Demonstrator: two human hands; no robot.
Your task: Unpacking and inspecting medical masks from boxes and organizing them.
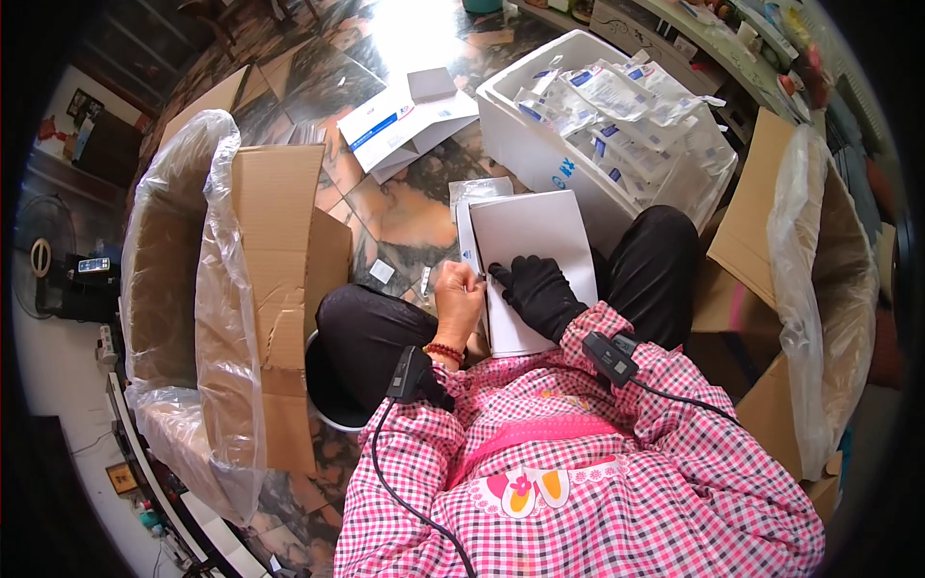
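A white cardboard box (536,228) rests upon my lap between my knees, its broad white face turned up. My left hand (457,306) is bare, with a red bead bracelet at the wrist. Its fingers are closed at the box's left edge, and what they pinch is hidden. My right hand (538,297) wears a black glove and lies on the white face with fingers spread, their tips near that same left edge. Just beyond the box lies a clear plastic packet (480,189) on the floor.
A white foam box (525,144) full of white packets stands ahead right. Ahead lies an unfolded white-and-blue carton (400,120). Large plastic-lined cardboard boxes stand on my left (279,250) and right (756,217). A bucket (332,409) sits by my left knee. Scraps lie on the marble floor (405,207).
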